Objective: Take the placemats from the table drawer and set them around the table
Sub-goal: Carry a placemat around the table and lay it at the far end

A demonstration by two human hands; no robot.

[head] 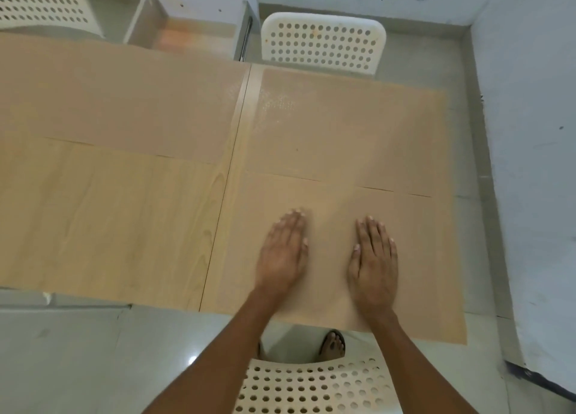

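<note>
Three tan placemats lie flat on the light wood table (124,220). The near right placemat (430,258) is under both my hands. My left hand (285,251) and my right hand (374,258) rest palm down on it, fingers stretched out, holding nothing. A second placemat (352,127) lies at the far right, in front of a chair. The third placemat (124,102) covers the far left. The table drawer (190,30) stands pulled out at the far side, and I see nothing in it except its orange-tinted bottom.
White perforated chairs stand at the far right (322,44), the far left (40,5) and right below me (311,388). A foot in a sandal (333,345) shows under the table's near edge. A pale wall (530,133) runs close along the right.
</note>
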